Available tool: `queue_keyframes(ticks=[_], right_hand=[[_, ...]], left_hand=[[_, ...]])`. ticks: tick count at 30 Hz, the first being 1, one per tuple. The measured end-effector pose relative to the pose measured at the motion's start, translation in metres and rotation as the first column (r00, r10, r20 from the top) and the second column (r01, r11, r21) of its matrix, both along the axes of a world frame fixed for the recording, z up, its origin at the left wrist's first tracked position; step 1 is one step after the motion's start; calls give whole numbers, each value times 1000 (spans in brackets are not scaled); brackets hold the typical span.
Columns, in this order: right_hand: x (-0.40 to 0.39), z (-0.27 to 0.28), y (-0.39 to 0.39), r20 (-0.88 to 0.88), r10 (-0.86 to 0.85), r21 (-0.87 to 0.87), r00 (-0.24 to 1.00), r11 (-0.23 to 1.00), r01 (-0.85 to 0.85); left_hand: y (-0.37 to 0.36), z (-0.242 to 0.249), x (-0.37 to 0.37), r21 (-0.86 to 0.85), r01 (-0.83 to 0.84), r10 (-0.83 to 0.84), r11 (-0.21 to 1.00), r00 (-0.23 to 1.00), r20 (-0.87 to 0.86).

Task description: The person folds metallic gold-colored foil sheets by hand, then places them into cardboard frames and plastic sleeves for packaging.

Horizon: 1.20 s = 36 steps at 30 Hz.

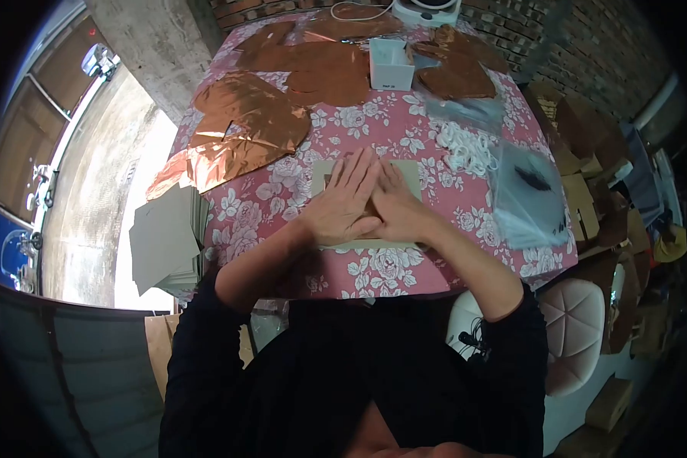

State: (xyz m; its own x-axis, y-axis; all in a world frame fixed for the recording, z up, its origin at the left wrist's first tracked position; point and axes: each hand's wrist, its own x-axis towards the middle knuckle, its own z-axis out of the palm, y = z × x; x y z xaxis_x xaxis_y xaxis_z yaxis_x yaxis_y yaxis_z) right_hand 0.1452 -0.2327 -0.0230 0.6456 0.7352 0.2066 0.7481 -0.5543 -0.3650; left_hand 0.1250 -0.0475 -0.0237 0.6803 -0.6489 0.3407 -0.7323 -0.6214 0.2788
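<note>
Resting on card (411,174), left hand (342,202), right hand (401,211), grip wide, white box (391,69), print (388,86) illegible

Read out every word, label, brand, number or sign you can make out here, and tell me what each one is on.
No text can be read with certainty.
White box: small dark print low on its front, too small and blurred to read.
Clear plastic bags: dark marks, too unclear to tell whether they are lettering.
I can make out no other lettering.
</note>
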Motion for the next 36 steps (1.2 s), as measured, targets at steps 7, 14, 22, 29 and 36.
queue_keyframes(ticks=[7, 14, 22, 29, 36], right_hand=[[22, 2, -49, -696, 334, 685, 635, 573, 449], [-13, 18, -93, -532, -76, 457, 843, 813, 361], [-69, 28, -94, -293, -140, 414, 946, 873, 258], [-128, 27, -91, -442, 173, 579, 880, 805, 133], [-172, 2, -91, -520, 312, 601, 795, 796, 80]], left_hand=[[-9, 17, -4, 308, -14, 13, 951, 1000, 4], [-11, 15, -2, 364, -9, 28, 932, 998, -48], [-14, 18, -7, 387, -101, 104, 917, 995, 13], [-11, 10, -4, 353, -109, 91, 929, 994, 68], [-8, 7, -4, 373, -56, 34, 926, 997, 66]])
